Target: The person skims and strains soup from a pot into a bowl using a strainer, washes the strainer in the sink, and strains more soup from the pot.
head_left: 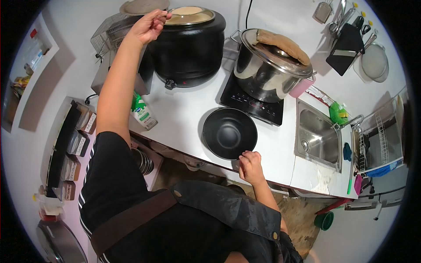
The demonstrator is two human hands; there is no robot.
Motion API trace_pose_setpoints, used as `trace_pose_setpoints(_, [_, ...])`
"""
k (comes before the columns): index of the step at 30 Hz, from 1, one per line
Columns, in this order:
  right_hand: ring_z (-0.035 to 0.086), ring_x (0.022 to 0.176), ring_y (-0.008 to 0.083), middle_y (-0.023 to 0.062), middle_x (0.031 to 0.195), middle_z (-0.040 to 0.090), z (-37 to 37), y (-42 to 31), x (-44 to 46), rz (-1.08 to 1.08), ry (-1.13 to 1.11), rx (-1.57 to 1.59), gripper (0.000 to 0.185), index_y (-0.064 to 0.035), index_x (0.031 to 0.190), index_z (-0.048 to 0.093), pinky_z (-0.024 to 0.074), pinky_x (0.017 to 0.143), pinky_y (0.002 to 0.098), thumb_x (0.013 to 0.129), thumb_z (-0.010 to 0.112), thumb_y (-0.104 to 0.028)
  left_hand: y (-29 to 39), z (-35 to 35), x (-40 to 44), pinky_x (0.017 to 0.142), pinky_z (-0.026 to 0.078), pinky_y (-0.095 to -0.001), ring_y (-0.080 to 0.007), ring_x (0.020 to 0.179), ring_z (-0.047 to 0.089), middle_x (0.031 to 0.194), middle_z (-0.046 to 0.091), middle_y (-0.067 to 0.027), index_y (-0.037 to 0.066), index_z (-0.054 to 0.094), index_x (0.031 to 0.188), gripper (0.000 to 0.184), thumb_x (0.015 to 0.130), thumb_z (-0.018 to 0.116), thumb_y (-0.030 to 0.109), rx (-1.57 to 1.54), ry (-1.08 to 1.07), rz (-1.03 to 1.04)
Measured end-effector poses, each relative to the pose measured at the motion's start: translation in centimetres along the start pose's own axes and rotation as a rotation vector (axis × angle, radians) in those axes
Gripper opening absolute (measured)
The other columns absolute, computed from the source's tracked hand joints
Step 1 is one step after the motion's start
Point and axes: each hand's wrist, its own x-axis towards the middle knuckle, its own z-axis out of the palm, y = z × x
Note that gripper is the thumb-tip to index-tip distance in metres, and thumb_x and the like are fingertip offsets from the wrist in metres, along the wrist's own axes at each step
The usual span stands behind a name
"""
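Note:
At the upper left, my left hand (150,27) is closed on the thin handle of a ladle (186,11). The ladle's round end is over the opening of a large black electric pot (188,57), which has pale contents. Near the counter's front edge stands a black bowl (229,133) with nothing in it. The fingers of my right hand (251,165) are closed on the bowl's near right rim.
A lidded steel pot (272,65) with a brown cloth (284,44) on top stands on an induction cooker (252,103). A green and white carton (144,113) is at left. On the right are a sink (318,136) and a dish rack (379,133). Utensils hang on the wall.

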Motion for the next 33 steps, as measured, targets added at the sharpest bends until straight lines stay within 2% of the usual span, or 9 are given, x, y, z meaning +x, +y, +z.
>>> trace_pose_setpoints(11, [0.053, 0.09, 0.0316, 0.0149, 0.1, 0.05, -2.9, -0.3, -3.8, 0.009, 0.13, 0.022, 0.049, -0.0037, 0.106, 0.048, 0.0397, 0.079, 0.0438, 0.06, 0.059, 0.008, -1.0, 5.0, -6.0, 0.038, 0.032, -0.0097, 0.004, 0.045, 0.037, 0.058, 0.041, 0.0089, -0.005, 0.055, 0.092, 0.02, 0.084, 0.062, 0.013, 0.019, 0.084, -0.007])
trace_pose_setpoints(18, [0.052, 0.094, 0.0321, 0.0154, 0.102, 0.049, -5.1, -1.6, -9.1, 0.052, 0.112, 0.083, 0.048, -0.0033, 0.107, 0.048, 0.0399, 0.082, 0.0454, 0.061, 0.059, 0.007, -3.5, 10.0, -13.3, 0.037, 0.034, -0.0087, 0.0039, 0.044, 0.037, 0.058, 0.041, 0.0085, -0.005, 0.054, 0.09, 0.019, 0.086, 0.059, 0.013, -0.075, 0.14, -0.073])
trace_pose_setpoints(20, [0.052, 0.094, 0.0321, 0.0156, 0.102, 0.049, -5.6, -2.3, -10.4, 0.061, 0.103, 0.107, 0.048, -0.0033, 0.107, 0.048, 0.0399, 0.083, 0.0453, 0.062, 0.059, 0.007, -4.6, 10.7, -15.5, 0.041, 0.036, -0.0094, 0.004, 0.047, 0.038, 0.06, 0.042, 0.0089, -0.008, 0.054, 0.096, 0.026, 0.083, 0.062, 0.014, -0.038, 0.042, -0.127])
trace_pose_setpoints(23, [0.052, 0.093, 0.0329, 0.0162, 0.101, 0.05, -5.9, -3.0, -12.4, 0.069, 0.105, 0.141, 0.046, -0.0032, 0.106, 0.049, 0.0406, 0.083, 0.0449, 0.062, 0.058, 0.007, -7.5, 12.5, -18.9, 0.039, 0.034, -0.0124, 0.0017, 0.045, 0.037, 0.06, 0.041, 0.0087, -0.007, 0.055, 0.096, 0.027, 0.083, 0.062, 0.016, 0.027, 0.049, -0.154])
trace_pose_setpoints(27, [0.053, 0.091, 0.0343, 0.0172, 0.099, 0.05, -5.9, -4.1, -14.7, 0.072, 0.106, 0.179, 0.045, -0.0023, 0.104, 0.049, 0.0426, 0.08, 0.0445, 0.062, 0.057, 0.008, -12.9, 12.8, -22.9, 0.041, 0.03, -0.0153, -0.0009, 0.046, 0.036, 0.063, 0.05, 0.0069, 0.004, 0.062, 0.086, 0.018, 0.08, 0.065, 0.02, 0.038, 0.027, -0.247])
trace_pose_setpoints(30, [0.053, 0.089, 0.0352, 0.0177, 0.099, 0.051, -5.9, -5.2, -15.5, 0.075, 0.099, 0.216, 0.04, -0.0016, 0.101, 0.05, 0.0436, 0.079, 0.0436, 0.063, 0.057, 0.008, -17.2, 14.5, -25.9, 0.043, 0.03, -0.018, -0.0026, 0.05, 0.039, 0.062, 0.049, 0.0064, 0.007, 0.063, 0.085, 0.018, 0.076, 0.067, 0.022, 0.104, 0.023, -0.314])
trace_pose_setpoints(31, [0.053, 0.089, 0.0352, 0.0177, 0.099, 0.051, -5.9, -5.6, -15.5, 0.079, 0.098, 0.214, 0.04, -0.0016, 0.101, 0.05, 0.0436, 0.079, 0.0436, 0.063, 0.057, 0.008, -19.2, 16.1, -27.1, 0.044, 0.03, -0.0184, -0.0034, 0.048, 0.038, 0.056, 0.044, 0.0069, 0.006, 0.064, 0.085, 0.021, 0.074, 0.068, 0.024, 0.174, 0.266, -0.272])
trace_pose_setpoints(32, [0.053, 0.089, 0.0352, 0.0177, 0.098, 0.052, -6.0, -6.1, -15.2, 0.11, 0.109, 0.258, 0.037, -0.0012, 0.1, 0.051, 0.0442, 0.079, 0.0417, 0.065, 0.057, 0.007, -20.5, 17.1, -27.7, 0.043, 0.031, -0.019, -0.004, 0.046, 0.038, 0.054, 0.044, 0.0063, 0.005, 0.064, 0.083, 0.022, 0.072, 0.068, 0.023, 0.174, 0.275, -0.322])
trace_pose_setpoints(33, [0.053, 0.088, 0.0351, 0.0176, 0.097, 0.052, -6.1, -6.5, -14.8, 0.14, 0.121, 0.301, 0.033, -0.0008, 0.098, 0.052, 0.0448, 0.078, 0.0399, 0.067, 0.058, 0.006, -22.2, 16.0, -28.1, 0.041, 0.033, -0.0206, -0.0054, 0.05, 0.045, 0.072, 0.058, 0.0019, 0.006, 0.062, 0.082, 0.027, 0.07, 0.069, 0.029, 0.149, 0.125, -0.372])
